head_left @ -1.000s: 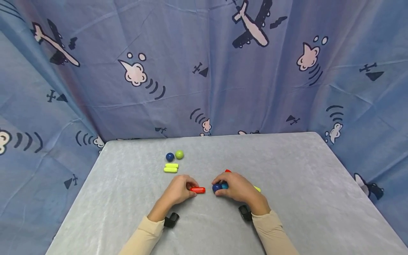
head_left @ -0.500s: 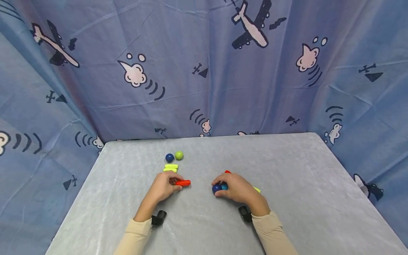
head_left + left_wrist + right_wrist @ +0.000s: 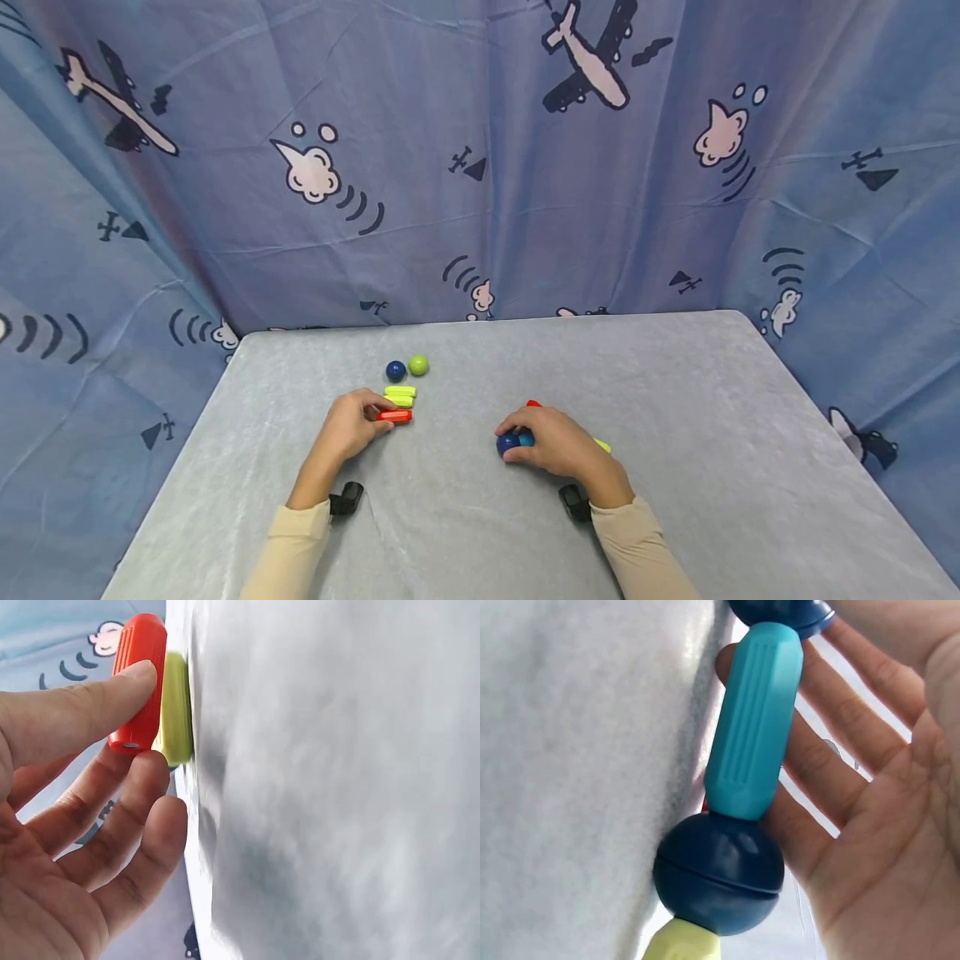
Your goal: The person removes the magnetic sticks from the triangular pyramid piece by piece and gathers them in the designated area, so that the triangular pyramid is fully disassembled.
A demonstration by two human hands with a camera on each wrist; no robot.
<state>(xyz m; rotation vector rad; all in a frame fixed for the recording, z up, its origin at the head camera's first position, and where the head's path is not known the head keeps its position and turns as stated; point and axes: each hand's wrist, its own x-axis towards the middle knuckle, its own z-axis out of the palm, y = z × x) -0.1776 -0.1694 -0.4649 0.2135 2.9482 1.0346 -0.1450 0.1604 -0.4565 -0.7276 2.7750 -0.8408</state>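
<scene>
A red ribbed rod (image 3: 396,416) is pinched between the thumb and fingers of my left hand (image 3: 351,427). In the left wrist view, a yellow-green rod (image 3: 177,712) shows right behind it. My right hand (image 3: 555,440) holds a dark blue ball (image 3: 507,445) between thumb and fingers. From that ball a teal rod (image 3: 754,720) runs to a second dark blue ball (image 3: 720,874), which has a pale yellow rod (image 3: 682,943) attached. Part of a red piece (image 3: 534,403) and a yellow-green end (image 3: 603,446) stick out around the right hand, which hides the rest.
Beyond the left hand lie two yellow-green rods (image 3: 401,391), side by side. Farther back sit a loose dark blue ball (image 3: 395,371) and a green ball (image 3: 418,365). The grey-covered table (image 3: 675,500) ends at a blue printed curtain (image 3: 420,167).
My left hand has moved left and away from me with the red rod, bringing it just in front of the yellow-green rods. The right hand has stayed in place on its ball.
</scene>
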